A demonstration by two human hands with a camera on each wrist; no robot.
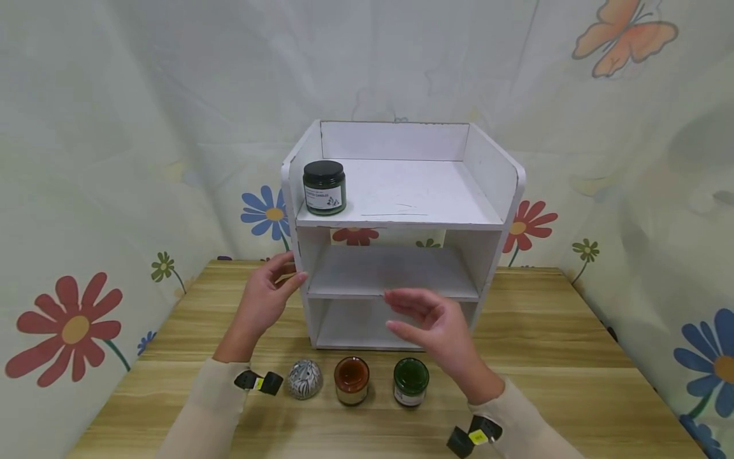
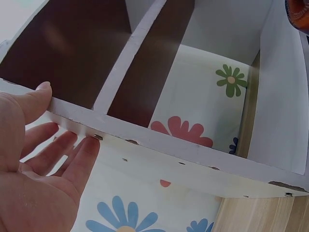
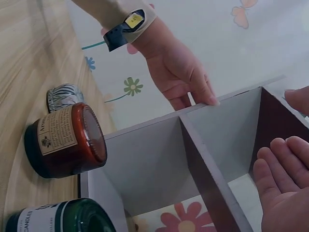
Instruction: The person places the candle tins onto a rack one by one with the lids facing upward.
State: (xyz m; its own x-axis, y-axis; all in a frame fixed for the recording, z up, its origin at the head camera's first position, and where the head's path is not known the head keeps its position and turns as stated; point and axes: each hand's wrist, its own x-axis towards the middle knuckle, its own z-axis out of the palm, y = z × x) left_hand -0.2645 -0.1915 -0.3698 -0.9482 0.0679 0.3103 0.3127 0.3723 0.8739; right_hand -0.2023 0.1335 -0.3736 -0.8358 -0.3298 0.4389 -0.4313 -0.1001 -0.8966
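White shelf unit [image 1: 492, 175]: stood upright between the two hands, its boards running crosswise from the left hand's side toward the right hand's; the left hand was the nearer, being in contact with it.
Left side panel [image 2: 154, 153]: rose just to the right of the left hand [image 1: 268, 298], whose thumb rested at the front edge while fingertips touched the outer face.
Left grip: loose, fingers partly spread, not wrapped round the panel.
Right grip: wide, holding nothing; the right hand [image 1: 438, 331] hung before the unit's lower front, thumb and fingers parted. Whether its fingertips met the middle board [image 1: 395, 268] could not be told.
Black-lidded candle jar [image 1: 324, 188]: sat on the top board [image 1: 413, 191], above the left hand and a little to its right.
Green candle jar [image 1: 411, 381]: stood bodyward of the right hand, slightly to its left.
Amber candle jar [image 1: 352, 380]: stood bodyward of both hands and, sideways, between them.
Zebra-patterned round object [image 1: 304, 379]: lay bodyward of the left hand, slightly to its right, beside the amber jar.
Wooden table [image 1: 550, 357]: spread beneath both hands.
Flower-printed curtain [image 1: 172, 95]: hung beyond both hands, behind the unit.
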